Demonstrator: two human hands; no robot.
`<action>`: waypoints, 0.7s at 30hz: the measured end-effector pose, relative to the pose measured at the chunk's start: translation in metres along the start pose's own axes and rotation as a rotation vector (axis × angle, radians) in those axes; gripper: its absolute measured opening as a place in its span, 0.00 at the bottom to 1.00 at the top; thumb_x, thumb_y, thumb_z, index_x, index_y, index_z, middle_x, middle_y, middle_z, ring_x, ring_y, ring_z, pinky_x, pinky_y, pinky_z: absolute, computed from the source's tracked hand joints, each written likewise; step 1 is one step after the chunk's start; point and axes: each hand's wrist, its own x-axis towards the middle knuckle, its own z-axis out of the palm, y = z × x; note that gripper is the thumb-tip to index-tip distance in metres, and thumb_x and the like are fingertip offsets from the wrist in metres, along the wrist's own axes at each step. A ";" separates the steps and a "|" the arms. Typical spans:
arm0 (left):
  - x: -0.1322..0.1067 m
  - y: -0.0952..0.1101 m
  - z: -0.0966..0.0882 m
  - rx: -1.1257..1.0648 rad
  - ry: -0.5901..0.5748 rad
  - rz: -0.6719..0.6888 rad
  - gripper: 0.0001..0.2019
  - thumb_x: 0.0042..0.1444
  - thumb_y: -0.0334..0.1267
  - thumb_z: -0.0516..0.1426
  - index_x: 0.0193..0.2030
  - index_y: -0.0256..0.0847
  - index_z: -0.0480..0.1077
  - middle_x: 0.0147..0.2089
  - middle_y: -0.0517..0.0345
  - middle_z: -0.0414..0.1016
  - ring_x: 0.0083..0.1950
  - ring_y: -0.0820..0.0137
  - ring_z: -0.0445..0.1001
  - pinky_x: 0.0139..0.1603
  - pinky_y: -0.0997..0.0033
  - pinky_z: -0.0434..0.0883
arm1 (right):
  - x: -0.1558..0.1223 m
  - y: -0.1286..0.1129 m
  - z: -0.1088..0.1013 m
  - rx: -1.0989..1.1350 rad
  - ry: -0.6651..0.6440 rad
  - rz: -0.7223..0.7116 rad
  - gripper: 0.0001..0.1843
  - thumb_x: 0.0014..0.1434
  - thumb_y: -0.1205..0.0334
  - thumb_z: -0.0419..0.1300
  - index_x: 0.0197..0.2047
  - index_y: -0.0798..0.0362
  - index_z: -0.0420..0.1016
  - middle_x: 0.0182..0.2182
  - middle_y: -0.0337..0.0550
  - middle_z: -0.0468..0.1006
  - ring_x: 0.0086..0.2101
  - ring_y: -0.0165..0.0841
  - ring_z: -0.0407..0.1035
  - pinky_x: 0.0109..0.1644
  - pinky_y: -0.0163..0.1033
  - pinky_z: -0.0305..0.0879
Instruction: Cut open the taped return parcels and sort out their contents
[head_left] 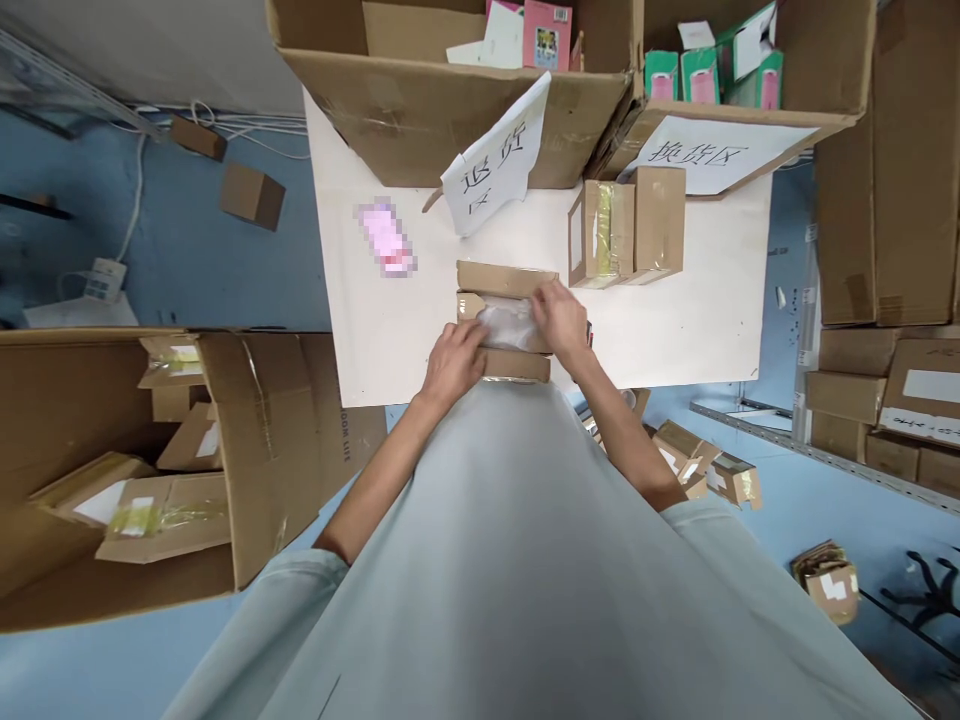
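A small open cardboard box (508, 281) lies on the white table close to my body, its long flaps folded out to the front and back. Clear, crumpled plastic wrapping (510, 326) fills its inside; whatever the wrapping covers cannot be made out. My left hand (454, 360) is at the left end of the box, fingers bent and closed on the plastic. From the right, my right hand (561, 318) reaches over the other end, with curled fingertips closed on the plastic beside the back flap.
Two closed cartons (660, 222) stand at the table's right. Behind are large open boxes (465, 120) with paper signs (499, 160), holding pink and green packages (703, 78). A blurred pink item (386, 236) lies left. A big box of parcels (270, 450) stands left of the table.
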 end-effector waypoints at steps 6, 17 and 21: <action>0.032 0.008 0.015 0.101 -0.126 -0.025 0.15 0.68 0.34 0.55 0.45 0.41 0.85 0.55 0.31 0.82 0.68 0.33 0.72 0.68 0.29 0.72 | -0.023 -0.022 0.013 -0.259 -0.292 -0.050 0.24 0.77 0.68 0.54 0.70 0.54 0.78 0.74 0.68 0.73 0.56 0.52 0.82 0.57 0.53 0.82; 0.006 -0.007 -0.023 0.146 0.012 0.011 0.13 0.72 0.38 0.55 0.54 0.45 0.81 0.69 0.37 0.79 0.67 0.37 0.71 0.65 0.30 0.73 | -0.037 -0.016 0.002 -0.311 -0.315 -0.189 0.26 0.75 0.72 0.49 0.65 0.58 0.83 0.78 0.68 0.68 0.58 0.55 0.78 0.56 0.56 0.81; -0.001 -0.023 -0.031 0.070 0.102 -0.051 0.14 0.72 0.41 0.57 0.56 0.45 0.81 0.68 0.38 0.79 0.69 0.37 0.70 0.70 0.28 0.72 | -0.049 -0.001 -0.010 -0.238 -0.252 -0.129 0.22 0.80 0.66 0.50 0.66 0.55 0.81 0.77 0.68 0.68 0.62 0.55 0.74 0.56 0.55 0.81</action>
